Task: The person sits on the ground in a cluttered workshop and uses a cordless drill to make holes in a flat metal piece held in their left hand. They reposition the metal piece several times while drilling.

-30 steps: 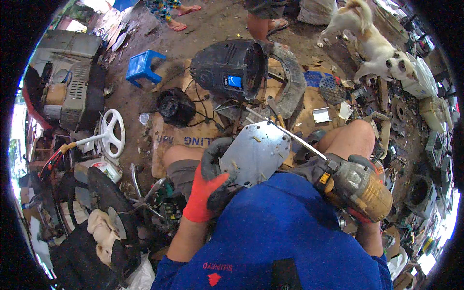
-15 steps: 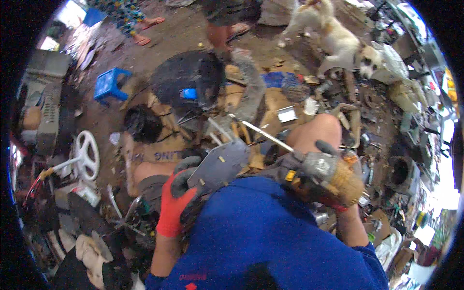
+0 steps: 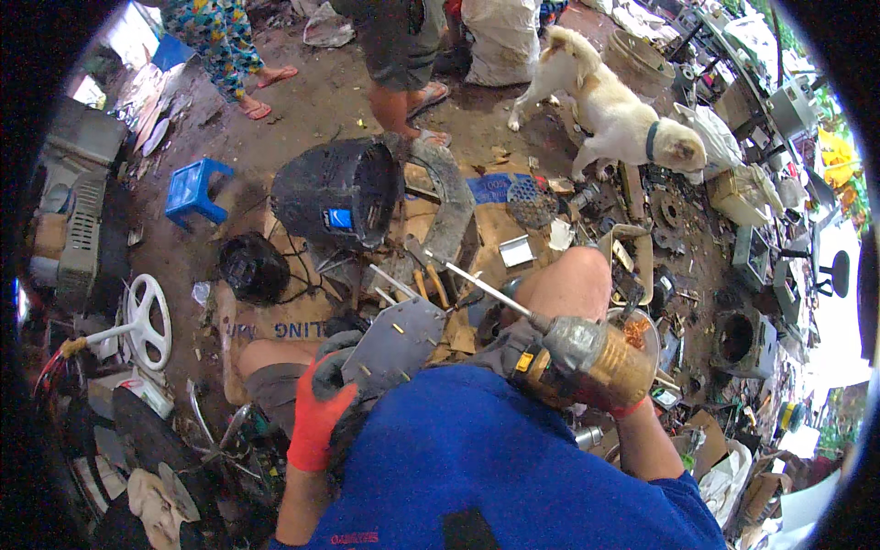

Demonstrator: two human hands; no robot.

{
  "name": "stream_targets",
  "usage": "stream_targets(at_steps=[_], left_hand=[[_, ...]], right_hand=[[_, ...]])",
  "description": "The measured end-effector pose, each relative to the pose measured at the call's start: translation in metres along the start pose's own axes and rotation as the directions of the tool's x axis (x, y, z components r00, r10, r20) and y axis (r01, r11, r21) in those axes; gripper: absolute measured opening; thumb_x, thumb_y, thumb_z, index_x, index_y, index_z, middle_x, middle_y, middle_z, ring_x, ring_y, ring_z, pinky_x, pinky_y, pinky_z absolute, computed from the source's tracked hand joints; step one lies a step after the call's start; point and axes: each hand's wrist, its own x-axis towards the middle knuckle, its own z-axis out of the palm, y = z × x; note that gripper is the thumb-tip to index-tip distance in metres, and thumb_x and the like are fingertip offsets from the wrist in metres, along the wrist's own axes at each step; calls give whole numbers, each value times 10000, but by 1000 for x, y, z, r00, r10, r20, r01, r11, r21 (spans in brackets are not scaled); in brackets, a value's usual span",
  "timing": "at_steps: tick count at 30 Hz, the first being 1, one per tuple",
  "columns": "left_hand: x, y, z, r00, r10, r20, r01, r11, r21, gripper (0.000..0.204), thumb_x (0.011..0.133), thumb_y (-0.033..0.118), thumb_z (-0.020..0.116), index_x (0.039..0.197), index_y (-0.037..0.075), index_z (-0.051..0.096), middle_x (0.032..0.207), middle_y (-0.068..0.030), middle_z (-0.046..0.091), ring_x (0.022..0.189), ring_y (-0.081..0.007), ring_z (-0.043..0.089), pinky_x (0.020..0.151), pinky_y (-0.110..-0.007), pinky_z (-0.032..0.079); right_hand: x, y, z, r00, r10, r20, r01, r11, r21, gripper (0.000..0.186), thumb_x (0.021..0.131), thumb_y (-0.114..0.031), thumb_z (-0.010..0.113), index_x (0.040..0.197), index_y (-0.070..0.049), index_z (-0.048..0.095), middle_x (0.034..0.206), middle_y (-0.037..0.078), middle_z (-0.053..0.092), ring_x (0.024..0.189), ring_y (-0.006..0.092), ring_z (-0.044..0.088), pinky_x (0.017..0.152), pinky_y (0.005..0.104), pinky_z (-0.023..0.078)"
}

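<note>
My left hand [image 3: 323,396], in a red and grey work glove, grips the left edge of a flat dark grey panel [image 3: 394,346] with small brass posts on it. The panel tilts over my lap. In my right hand [image 3: 619,394], also gloved, is a worn yellow and black power hammer [image 3: 582,353]. Its long steel chisel bit [image 3: 486,286] points up and left, past the panel's upper right corner and apart from it. Most of my right hand's fingers are hidden by the tool body. Beyond the panel lie orange-handled pliers [image 3: 431,280].
A black plastic housing [image 3: 335,192] stands ahead on cardboard beside a grey ring-shaped piece [image 3: 454,197]. A blue stool [image 3: 195,191] is at left, near a white handwheel [image 3: 151,321]. A dog [image 3: 614,110] and two standing people are farther off. Scrap parts crowd the right side.
The view has tilted upward, showing more of the people. My right hand has brought the hammer slightly left and lower. The dog has turned its head away and lowered it.
</note>
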Motion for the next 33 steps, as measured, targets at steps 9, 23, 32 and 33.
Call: stream_targets(at_steps=[9,23,32,33], left_hand=[[-2,21,-1,997,-80,17,80,997,10,387,769,58,634,1142,-30,580,1240,-116,524,1134,-192,503,962,-329,396],[-56,-61,-71,865,-170,-472,305,925,225,572,760,98,689,1278,-24,478,1245,-152,549,1128,-243,531,981,-342,400],[-100,-11,-78,895,-118,-430,352,778,520,609,802,49,578,1369,-30,369,1305,-223,498,1227,-306,472,1025,-364,357],[-99,-12,-76,885,-129,-447,366,788,496,621,803,47,570,1380,-28,353,1316,-226,488,1240,-309,460,1033,-367,347]], right_hand=[[17,-30,-11,956,-284,-80,196,814,-547,369,869,-315,569,1218,-195,559,1239,47,574,1162,299,531,997,399,408],[-11,-17,18,992,128,5,-114,897,-426,577,880,-440,558,1363,-151,436,1339,39,506,1254,240,452,1052,374,352],[2,-6,15,997,-8,-75,-12,965,-261,570,829,-351,623,1328,-122,468,1290,51,549,1206,227,498,1034,370,376],[4,-12,15,999,-41,0,37,884,-467,564,831,-351,619,1324,-121,472,1291,51,549,1205,225,500,1032,377,376]])
